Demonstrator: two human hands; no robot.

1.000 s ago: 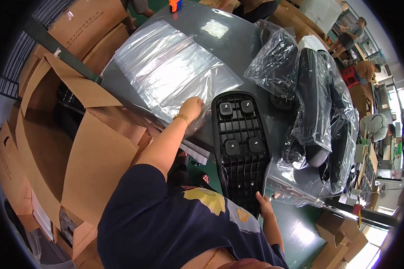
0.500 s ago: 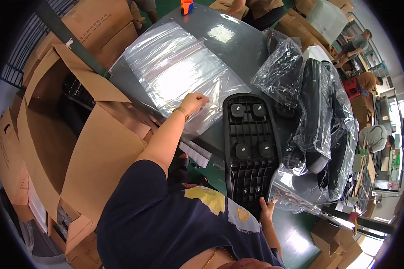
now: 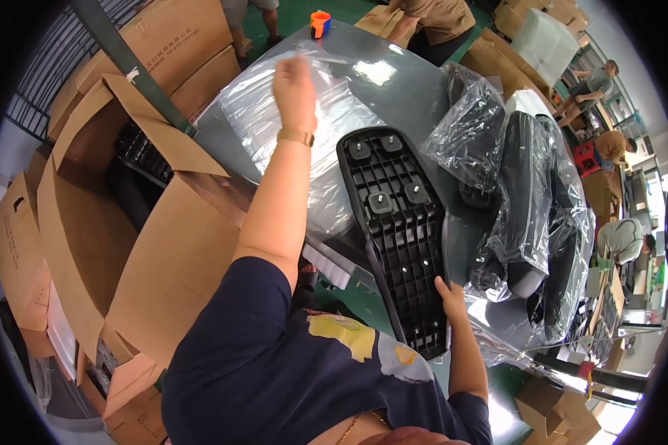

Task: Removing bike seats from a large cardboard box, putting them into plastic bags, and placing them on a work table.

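Observation:
My right hand [image 3: 453, 299] grips the right edge of a long black ribbed panel [image 3: 401, 237], its thumb over the ribs. The panel is tilted, with its far end over the table and its near end by my body. Its ribbed plastic side faces up, with bolts and square mounts on it. My left hand [image 3: 295, 89] is raised over a stack of clear plastic bags [image 3: 256, 111] on the table. Its fingers look curled in but are blurred; whether they hold film is unclear.
The grey table [image 3: 401, 81] bears an orange and blue cup [image 3: 320, 24] at its far edge. Black padded parts in clear plastic [image 3: 527, 193] lie at the right. An open cardboard box [image 3: 178, 252] stands at the left with black parts inside. A person [image 3: 438, 22] works across the table.
My left hand has moved away from me over the bags and risen. The panel has turned, its far end swinging left, and my right hand has moved up along its right edge.

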